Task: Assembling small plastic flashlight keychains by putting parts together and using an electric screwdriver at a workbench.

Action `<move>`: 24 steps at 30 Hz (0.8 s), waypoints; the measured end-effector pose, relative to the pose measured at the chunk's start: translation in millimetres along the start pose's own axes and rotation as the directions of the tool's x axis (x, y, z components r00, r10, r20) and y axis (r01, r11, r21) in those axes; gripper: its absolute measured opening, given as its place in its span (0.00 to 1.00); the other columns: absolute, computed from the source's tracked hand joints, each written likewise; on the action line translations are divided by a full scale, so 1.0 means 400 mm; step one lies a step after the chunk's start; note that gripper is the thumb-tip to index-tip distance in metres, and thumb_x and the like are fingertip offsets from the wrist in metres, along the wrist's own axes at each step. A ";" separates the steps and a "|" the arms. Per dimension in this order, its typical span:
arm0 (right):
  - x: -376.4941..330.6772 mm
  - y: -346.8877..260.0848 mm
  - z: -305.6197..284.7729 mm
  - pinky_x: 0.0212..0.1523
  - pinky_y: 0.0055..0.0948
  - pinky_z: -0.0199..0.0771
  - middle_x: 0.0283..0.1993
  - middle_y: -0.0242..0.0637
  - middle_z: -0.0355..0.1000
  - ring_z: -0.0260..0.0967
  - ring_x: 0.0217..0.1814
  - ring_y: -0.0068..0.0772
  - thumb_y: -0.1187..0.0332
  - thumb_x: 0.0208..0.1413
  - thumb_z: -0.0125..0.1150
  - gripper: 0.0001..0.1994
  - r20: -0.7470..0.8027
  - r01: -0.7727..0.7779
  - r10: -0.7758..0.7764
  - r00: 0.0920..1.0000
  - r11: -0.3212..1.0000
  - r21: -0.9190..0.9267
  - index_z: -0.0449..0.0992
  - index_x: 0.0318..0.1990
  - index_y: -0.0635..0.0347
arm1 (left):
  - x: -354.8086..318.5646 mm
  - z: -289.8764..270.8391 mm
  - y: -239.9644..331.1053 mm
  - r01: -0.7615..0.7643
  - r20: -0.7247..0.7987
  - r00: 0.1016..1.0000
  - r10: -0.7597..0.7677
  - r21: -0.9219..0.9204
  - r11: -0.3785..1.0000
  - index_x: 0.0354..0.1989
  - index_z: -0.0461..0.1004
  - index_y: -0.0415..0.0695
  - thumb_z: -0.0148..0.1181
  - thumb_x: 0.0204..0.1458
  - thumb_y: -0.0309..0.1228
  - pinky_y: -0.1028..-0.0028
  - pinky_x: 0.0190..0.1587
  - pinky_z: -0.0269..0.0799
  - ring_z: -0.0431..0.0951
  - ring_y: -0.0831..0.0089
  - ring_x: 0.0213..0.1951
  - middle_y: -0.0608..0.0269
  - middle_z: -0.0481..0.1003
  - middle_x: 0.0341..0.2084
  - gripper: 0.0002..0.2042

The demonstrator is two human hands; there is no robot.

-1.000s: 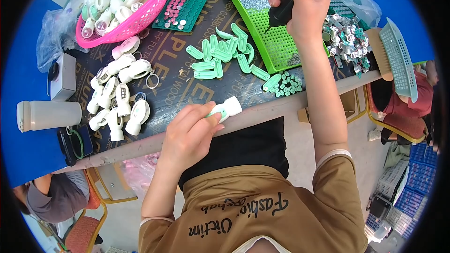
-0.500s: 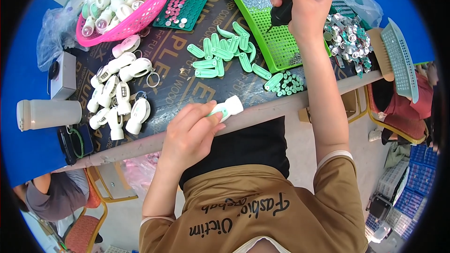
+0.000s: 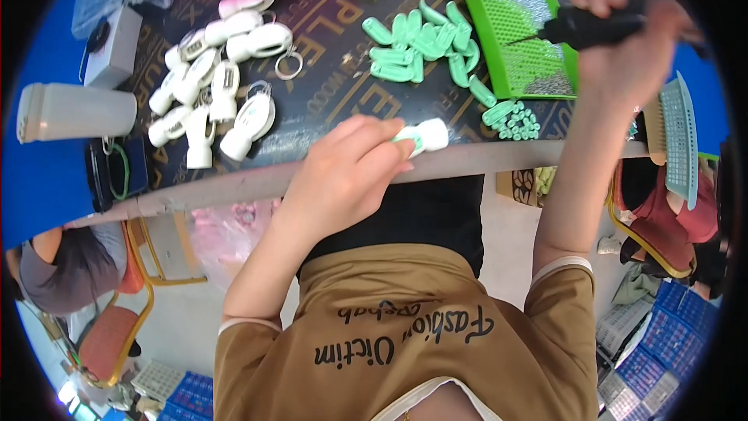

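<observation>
fingers of the left hand (image 3: 347,175) clamp a white case (image 3: 425,138) at the table edge (image 3: 234,183); right hand (image 3: 631,39) grips a black screwdriver (image 3: 580,27) over the green tray (image 3: 518,39)

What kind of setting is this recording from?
Probably a small assembly workshop: heaps of identical white plastic parts and green pieces lie on the worktable, and the right hand holds a black power screwdriver.

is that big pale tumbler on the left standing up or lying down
Lying down. The pale tumbler rests on its side on the blue surface, its long axis running left to right, beside the grey box.
</observation>
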State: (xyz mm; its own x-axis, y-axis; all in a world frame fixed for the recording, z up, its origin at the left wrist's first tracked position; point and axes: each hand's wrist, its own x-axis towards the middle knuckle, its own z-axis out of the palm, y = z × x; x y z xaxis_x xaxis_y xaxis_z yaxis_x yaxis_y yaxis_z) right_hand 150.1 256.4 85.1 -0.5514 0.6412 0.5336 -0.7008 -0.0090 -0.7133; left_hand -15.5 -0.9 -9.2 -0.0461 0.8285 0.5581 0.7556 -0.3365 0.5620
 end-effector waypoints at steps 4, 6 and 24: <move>-0.064 -0.030 0.111 0.37 0.31 0.51 0.30 0.33 0.54 0.50 0.31 0.28 0.37 0.46 0.50 0.28 0.170 -0.117 0.107 0.980 0.992 0.053 0.70 0.43 0.51 | -0.005 0.000 -0.004 0.015 -0.013 1.000 -0.015 -0.005 1.000 0.33 0.76 0.40 0.69 0.38 0.22 0.67 0.34 0.74 0.78 0.59 0.34 0.56 0.78 0.37 0.12; -0.103 -0.005 0.188 0.36 0.31 0.52 0.29 0.32 0.55 0.51 0.29 0.28 0.34 0.44 0.50 0.32 0.174 -0.109 0.105 0.979 0.994 0.015 0.69 0.44 0.51 | -0.007 0.002 -0.005 0.012 -0.018 1.000 -0.013 -0.009 1.000 0.33 0.76 0.40 0.69 0.38 0.22 0.67 0.34 0.74 0.78 0.60 0.34 0.56 0.77 0.36 0.12; -0.175 0.085 0.262 0.27 0.31 0.63 0.24 0.30 0.64 0.60 0.19 0.27 0.14 0.26 0.46 0.56 0.276 0.021 0.039 0.960 0.977 -0.211 0.62 0.54 0.53 | -0.015 0.004 -0.008 -0.008 -0.033 0.999 0.007 -0.037 0.999 0.35 0.76 0.40 0.69 0.37 0.20 0.67 0.33 0.74 0.78 0.60 0.34 0.56 0.77 0.35 0.13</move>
State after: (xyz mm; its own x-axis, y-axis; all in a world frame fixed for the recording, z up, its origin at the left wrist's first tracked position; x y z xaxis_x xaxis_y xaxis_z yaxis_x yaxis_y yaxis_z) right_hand 117.5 130.8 71.2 -0.6820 0.4036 0.6099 -0.6006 0.1669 -0.7820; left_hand -16.4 -4.1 -15.4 -0.0620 0.8111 0.5816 0.7310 -0.3598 0.5798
